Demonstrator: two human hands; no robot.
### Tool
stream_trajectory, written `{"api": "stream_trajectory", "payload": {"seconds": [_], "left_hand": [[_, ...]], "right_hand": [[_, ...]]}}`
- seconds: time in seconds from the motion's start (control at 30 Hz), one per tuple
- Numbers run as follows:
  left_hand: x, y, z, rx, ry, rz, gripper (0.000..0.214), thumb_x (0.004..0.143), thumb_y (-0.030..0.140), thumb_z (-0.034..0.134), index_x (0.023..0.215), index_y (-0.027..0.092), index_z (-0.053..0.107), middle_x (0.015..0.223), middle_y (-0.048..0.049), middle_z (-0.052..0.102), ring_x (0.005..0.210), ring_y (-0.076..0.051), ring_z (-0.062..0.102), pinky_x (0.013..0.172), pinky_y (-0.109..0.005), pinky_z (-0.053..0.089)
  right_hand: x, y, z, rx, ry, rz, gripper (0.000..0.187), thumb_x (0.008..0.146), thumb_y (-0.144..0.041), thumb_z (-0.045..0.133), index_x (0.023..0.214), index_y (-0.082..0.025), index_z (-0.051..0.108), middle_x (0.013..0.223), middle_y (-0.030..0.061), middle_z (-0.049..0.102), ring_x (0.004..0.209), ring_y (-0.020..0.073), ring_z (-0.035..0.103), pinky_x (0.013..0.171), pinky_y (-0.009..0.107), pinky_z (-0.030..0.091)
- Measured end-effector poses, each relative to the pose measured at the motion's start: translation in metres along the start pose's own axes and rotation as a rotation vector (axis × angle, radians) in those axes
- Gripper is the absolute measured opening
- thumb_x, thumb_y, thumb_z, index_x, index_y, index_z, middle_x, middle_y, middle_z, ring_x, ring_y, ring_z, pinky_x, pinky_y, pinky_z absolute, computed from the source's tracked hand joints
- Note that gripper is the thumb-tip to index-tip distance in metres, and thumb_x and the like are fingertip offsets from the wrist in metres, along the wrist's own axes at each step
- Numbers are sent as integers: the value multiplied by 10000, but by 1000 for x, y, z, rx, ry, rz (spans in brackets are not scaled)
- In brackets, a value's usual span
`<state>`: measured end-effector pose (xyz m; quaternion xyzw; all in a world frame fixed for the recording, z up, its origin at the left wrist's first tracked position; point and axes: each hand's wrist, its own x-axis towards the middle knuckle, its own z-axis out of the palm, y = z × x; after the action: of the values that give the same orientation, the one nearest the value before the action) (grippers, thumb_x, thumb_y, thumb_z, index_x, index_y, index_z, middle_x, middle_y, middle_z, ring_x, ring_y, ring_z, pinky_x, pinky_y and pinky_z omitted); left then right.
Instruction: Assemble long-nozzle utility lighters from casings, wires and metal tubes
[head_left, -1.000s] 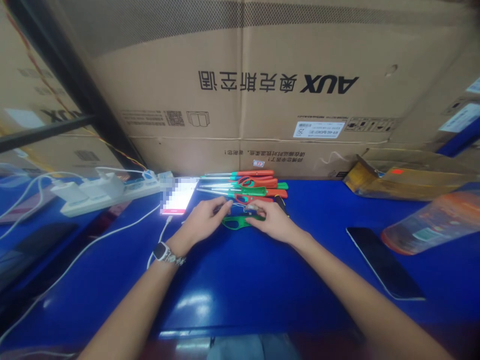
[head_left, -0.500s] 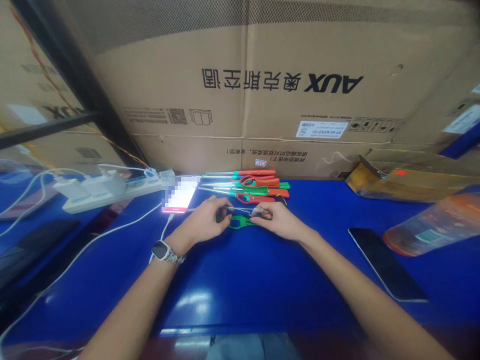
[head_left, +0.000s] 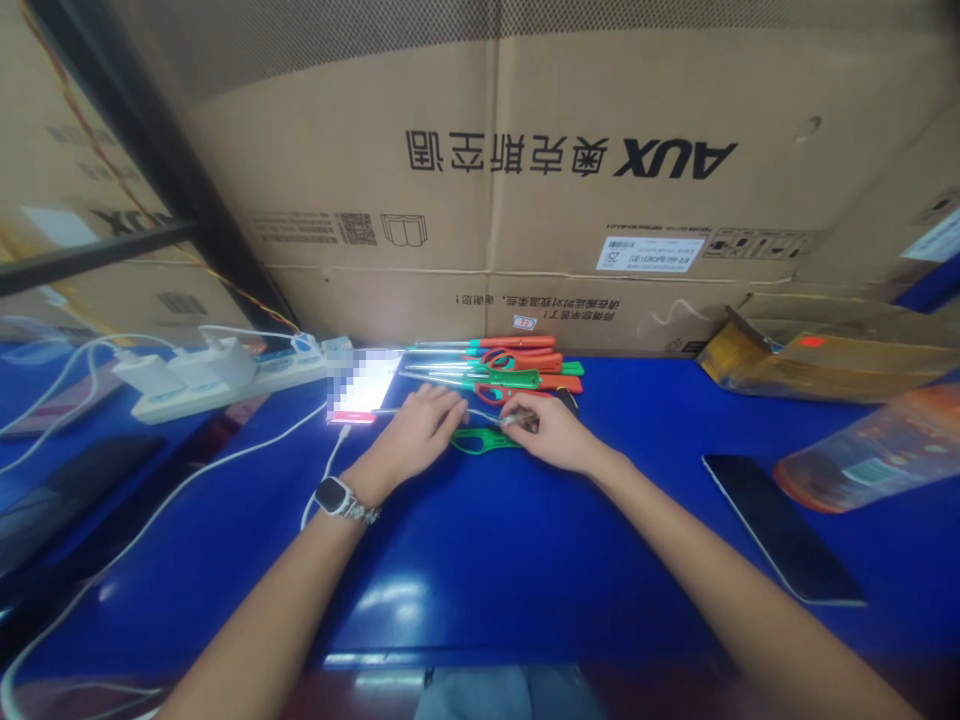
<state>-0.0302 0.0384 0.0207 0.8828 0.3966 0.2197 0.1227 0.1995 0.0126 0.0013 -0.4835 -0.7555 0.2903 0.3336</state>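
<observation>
My left hand (head_left: 420, 432) and my right hand (head_left: 549, 432) meet over a green-handled lighter (head_left: 480, 440) lying on the blue table (head_left: 480, 560). Both hands have their fingers curled; the left covers the lighter's thin metal tube, and the right pinches a small clear part (head_left: 519, 420) at the other end. Just behind them lies a pile of long lighters (head_left: 504, 365) with orange and green handles and metal tubes pointing left. A watch sits on my left wrist.
A lit phone (head_left: 364, 385) on a white cable lies left of the pile, beside a power strip (head_left: 217, 375) with chargers. A dark phone (head_left: 780, 525) lies at right, near an orange plastic packet (head_left: 870, 460). Large cardboard boxes (head_left: 525, 180) wall off the back.
My hands and the green lighter have shifted slightly away from me, toward the pile. The view has crept to the left a little.
</observation>
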Motion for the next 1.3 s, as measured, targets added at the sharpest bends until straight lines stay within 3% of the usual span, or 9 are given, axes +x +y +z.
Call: {"api": "stream_trajectory", "payload": {"seconds": [0.2, 0.4, 0.53, 0.67, 0.87, 1.1, 1.3], "left_hand": [[1, -1, 2, -25, -32, 3, 414, 1026, 325, 294, 767, 191, 589, 785, -35, 613, 783, -201, 537, 895, -386, 389], [2, -3, 5, -54, -30, -5, 419, 1025, 333, 298, 779, 188, 605, 803, -36, 634, 793, -202, 556, 932, -403, 380], [2, -4, 6, -54, -25, -10, 423, 1026, 342, 300, 782, 186, 609, 800, -42, 628, 801, -211, 548, 911, -401, 387], [2, -5, 7, -51, -13, 3, 421, 1029, 338, 295, 794, 184, 610, 816, -48, 634, 823, -216, 538, 912, -404, 378], [2, -4, 4, -60, -28, 8, 418, 1026, 335, 295, 796, 187, 612, 818, -47, 628, 815, -216, 524, 877, -395, 379], [1, -3, 0, -62, -55, 47, 402, 1025, 306, 296, 788, 184, 598, 795, -41, 611, 789, -209, 505, 863, -400, 370], [0, -6, -1, -33, -56, 86, 365, 1020, 313, 331, 767, 192, 564, 777, -36, 570, 797, -209, 483, 831, -387, 378]], "right_hand": [[8, 1, 1, -256, 149, -72, 51, 837, -236, 634, 858, -198, 661, 893, 37, 677, 870, 202, 600, 813, 349, 437], [14, -4, 4, -380, 284, -57, 181, 839, -290, 661, 995, -201, 638, 921, 53, 609, 891, 224, 569, 782, 332, 428], [10, -9, 8, -369, 204, -205, 61, 866, -172, 596, 915, -201, 618, 760, 4, 593, 738, 178, 557, 709, 300, 385], [9, -10, 10, -442, 142, -316, 125, 882, -160, 604, 992, -202, 647, 845, 23, 650, 861, 199, 584, 764, 322, 367], [13, -7, 8, -515, 113, -285, 119, 868, -158, 617, 961, -196, 679, 886, 35, 679, 888, 210, 596, 782, 340, 357], [19, -11, 0, -418, 60, -243, 107, 861, -160, 634, 918, -202, 714, 829, 20, 680, 822, 185, 602, 768, 327, 361], [37, -13, -8, -286, -122, -204, 51, 807, -175, 714, 846, -201, 736, 644, -34, 600, 617, 121, 518, 624, 269, 318]]}}
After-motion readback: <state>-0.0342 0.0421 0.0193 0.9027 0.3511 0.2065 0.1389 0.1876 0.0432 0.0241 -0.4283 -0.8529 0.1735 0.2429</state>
